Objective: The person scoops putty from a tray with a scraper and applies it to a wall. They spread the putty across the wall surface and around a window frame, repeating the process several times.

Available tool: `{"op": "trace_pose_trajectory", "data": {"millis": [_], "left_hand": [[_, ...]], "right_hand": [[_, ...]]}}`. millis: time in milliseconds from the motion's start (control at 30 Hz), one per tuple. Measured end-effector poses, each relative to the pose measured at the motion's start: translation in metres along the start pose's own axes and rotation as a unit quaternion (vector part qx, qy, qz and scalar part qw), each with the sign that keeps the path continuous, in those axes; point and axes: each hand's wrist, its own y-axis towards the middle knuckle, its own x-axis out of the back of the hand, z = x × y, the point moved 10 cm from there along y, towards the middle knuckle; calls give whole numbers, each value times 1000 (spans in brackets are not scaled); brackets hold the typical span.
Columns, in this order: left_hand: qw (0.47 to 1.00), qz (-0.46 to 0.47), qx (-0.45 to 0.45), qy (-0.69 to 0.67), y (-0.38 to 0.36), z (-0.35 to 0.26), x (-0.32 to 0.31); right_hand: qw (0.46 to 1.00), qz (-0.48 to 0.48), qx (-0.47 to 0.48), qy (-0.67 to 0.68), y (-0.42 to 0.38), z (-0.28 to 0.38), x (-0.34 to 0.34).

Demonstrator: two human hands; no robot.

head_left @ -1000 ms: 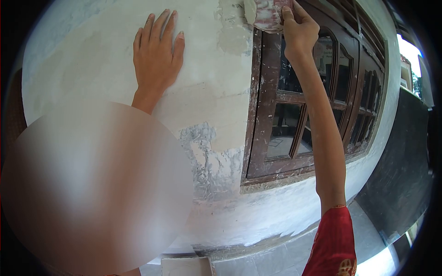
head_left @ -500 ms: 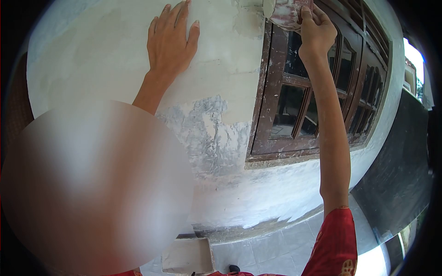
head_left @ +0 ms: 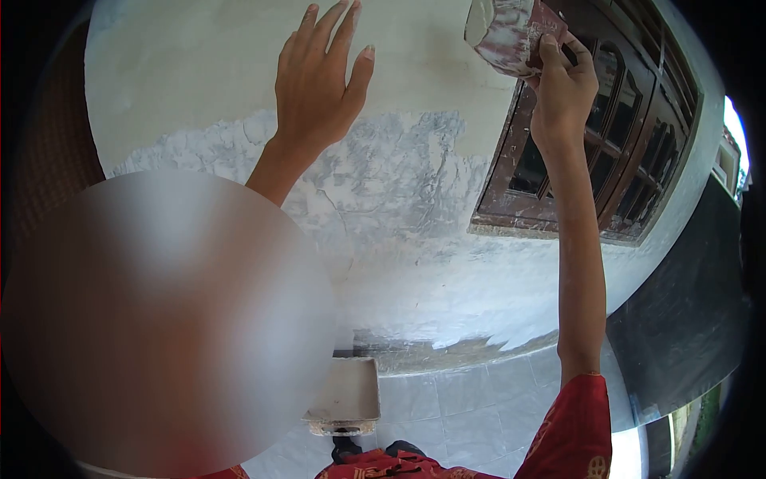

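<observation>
My right hand (head_left: 565,80) is raised at the upper right, thumb and fingers pinching a flat reddish putty scraper (head_left: 511,36) smeared with whitish putty. A paler lump shows along the scraper's left edge. The tool overlaps the wall at the upper corner of the window. My left hand (head_left: 323,88) is spread, fingers pointing up, in front of the cream-coated wall (head_left: 191,64). Below it, a patch of rough grey-and-white wall (head_left: 399,176) with cracks shows through.
A brown wooden window (head_left: 614,136) with small panes is set in the wall behind my right forearm. On the grey tiled floor (head_left: 463,407) by my feet stands a pale rectangular tub (head_left: 351,387). A dark panel (head_left: 678,303) stands at right. A blurred disc covers the lower left.
The view has tilted down and shifted, showing more rough wall, the tub and my feet. Both hands appear slightly further right; the right hand still grips the scraper.
</observation>
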Motion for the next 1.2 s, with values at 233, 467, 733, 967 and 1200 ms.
{"op": "trace_pose_trajectory", "data": {"millis": [233,467,733,967,1200], "left_hand": [[998,8,-24,56,-53,-14,60],[991,109,18,80,-128,-27,101],[964,223,147,21,-262,7,104],[911,327,242,-60,-431,40,92],[836,420,339,-97,-597,43,106]], "right_hand": [[998,-17,-61,31,-84,21,-4],[972,-41,-215,87,-186,-8,9],[937,-46,-346,19,-302,-38,4],[878,1,-467,-105,-441,-95,-6],[815,17,-560,-151,-596,-134,-11]]}}
